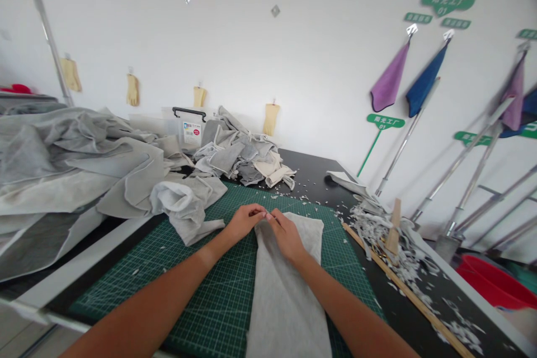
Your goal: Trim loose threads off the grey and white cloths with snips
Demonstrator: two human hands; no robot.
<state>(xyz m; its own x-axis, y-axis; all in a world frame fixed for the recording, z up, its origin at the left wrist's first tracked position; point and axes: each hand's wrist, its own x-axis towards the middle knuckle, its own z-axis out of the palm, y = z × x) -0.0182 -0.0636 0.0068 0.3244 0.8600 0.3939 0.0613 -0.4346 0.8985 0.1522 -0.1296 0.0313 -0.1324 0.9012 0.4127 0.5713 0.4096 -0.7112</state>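
A long grey piece of cloth [281,291] lies flat on the green cutting mat [197,291], running from the near edge towards the far end. My left hand [243,221] and my right hand [285,235] meet at the cloth's far left corner. Both hands have their fingers pinched together on that top edge of the cloth. My forearms reach in from the bottom of the view, the right one lying over the cloth.
Heaps of grey cloth [84,168] cover the table's left and back. A clear plastic box [191,128] stands behind them. A wooden ruler [403,285] and cloth scraps [377,229] lie at the right. A red tub [495,282] sits beyond the table edge.
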